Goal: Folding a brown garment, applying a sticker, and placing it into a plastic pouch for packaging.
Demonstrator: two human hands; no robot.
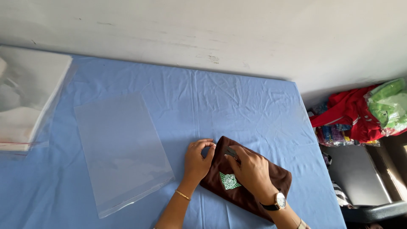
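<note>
Left hand [197, 161] pinching folded brown garment [250, 184] edge at 9 o'clock, right hand [250, 169] pressing flat on top, clear plastic bag [121, 152] further at 9 o'clock

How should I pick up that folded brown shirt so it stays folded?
Probably grip the brown shirt at its two short ends, coming from both sides. It lies flat, a long folded rectangle set slantwise on the blue cloth; the left hand already pinches the upper end.
</note>
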